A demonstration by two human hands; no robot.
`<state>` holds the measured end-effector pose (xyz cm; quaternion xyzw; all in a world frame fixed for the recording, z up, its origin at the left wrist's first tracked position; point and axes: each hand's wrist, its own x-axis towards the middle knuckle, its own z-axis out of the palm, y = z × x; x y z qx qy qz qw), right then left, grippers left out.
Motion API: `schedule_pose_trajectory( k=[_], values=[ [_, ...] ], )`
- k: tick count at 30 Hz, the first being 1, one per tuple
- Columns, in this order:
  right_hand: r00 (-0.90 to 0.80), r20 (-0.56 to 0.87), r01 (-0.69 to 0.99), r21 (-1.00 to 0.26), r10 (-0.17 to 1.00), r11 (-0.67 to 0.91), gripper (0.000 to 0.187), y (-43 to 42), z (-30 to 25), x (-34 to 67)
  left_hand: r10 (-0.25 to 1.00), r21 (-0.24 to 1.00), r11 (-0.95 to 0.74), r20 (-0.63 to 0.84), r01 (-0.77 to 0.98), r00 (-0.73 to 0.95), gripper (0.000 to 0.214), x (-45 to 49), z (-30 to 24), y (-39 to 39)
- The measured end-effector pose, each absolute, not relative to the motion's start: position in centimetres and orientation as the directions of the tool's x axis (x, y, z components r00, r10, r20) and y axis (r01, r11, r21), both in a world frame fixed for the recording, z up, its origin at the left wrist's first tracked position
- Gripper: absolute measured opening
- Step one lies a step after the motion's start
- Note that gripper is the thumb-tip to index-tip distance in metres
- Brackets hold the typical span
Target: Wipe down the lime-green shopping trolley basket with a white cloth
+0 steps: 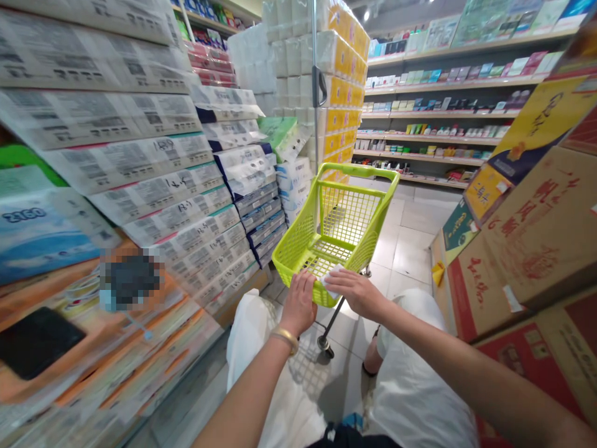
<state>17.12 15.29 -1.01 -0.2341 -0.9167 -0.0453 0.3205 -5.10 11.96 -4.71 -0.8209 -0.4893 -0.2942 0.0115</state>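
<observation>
A small lime-green shopping cart (342, 205) stands on the tiled floor right in front of me. My left hand (298, 303) grips the near rim of the cart, fingers curled over it; a gold bangle sits on that wrist. My right hand (354, 289) lies on the same rim beside it, pressing a white cloth or tissue (332, 274) against the plastic. The cart's basket holds nothing that I can see. My knees in white trousers show below.
Stacked tissue packs (153, 186) fill the left side, with a black phone (37, 341) lying on a low pack. Cardboard boxes (527, 249) rise on the right. A tall toilet-paper stack (321, 68) and product shelves (433, 112) stand behind the cart. Tiled aisle floor (410, 242) runs ahead.
</observation>
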Motion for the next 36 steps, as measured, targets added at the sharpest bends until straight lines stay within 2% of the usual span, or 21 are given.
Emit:
schedule_pose_trajectory(
  k=[2, 7, 11, 13, 19, 25, 30, 36],
  values=[
    [-0.69, 0.606, 0.451, -0.067, 0.395, 0.89, 0.045, 15.7, -0.9, 17.3, 0.793, 0.271, -0.52, 0.506, 0.81, 0.34, 0.063, -5.1, -4.8, 12.2],
    [-0.554, 0.664, 0.544, -0.167, 0.502, 0.822, 0.043, 16.9, -0.6, 18.4, 0.784, 0.273, -0.513, 0.535, 0.814, 0.315, 0.061, -5.2, -5.1, 13.0],
    [-0.65, 0.664, 0.368, -0.15, 0.369, 0.918, 0.037, 16.0, -1.0, 17.8, 0.762, 0.256, -0.505, 0.581, 0.824, 0.286, 0.051, -5.1, -5.7, 13.6],
    [-0.667, 0.664, 0.338, -0.132, 0.336, 0.932, 0.035, 15.9, -1.2, 17.7, 0.749, 0.244, -0.5, 0.604, 0.831, 0.273, 0.046, -5.0, -6.0, 13.8],
    [-0.514, 0.702, 0.511, -0.209, 0.492, 0.834, 0.038, 17.0, -1.2, 18.3, 0.729, 0.229, -0.485, 0.639, 0.844, 0.246, 0.04, -4.7, -7.0, 14.4],
    [-0.66, 0.657, 0.383, -0.122, 0.364, 0.915, 0.036, 16.1, -1.4, 17.8, 0.676, 0.17, -0.497, 0.691, 0.851, 0.256, 0.038, -4.7, -7.2, 14.5],
    [-0.559, 0.674, 0.547, -0.139, 0.483, 0.826, 0.043, 17.1, -1.1, 18.6, 0.676, 0.184, -0.5, 0.694, 0.846, 0.249, 0.035, -4.6, -6.9, 14.4],
    [-0.612, 0.605, 0.556, -0.13, 0.51, 0.821, 0.042, 17.5, -1.6, 19.1, 0.663, 0.203, -0.492, 0.718, 0.846, 0.213, 0.036, -3.9, -7.3, 14.3]
  ],
)
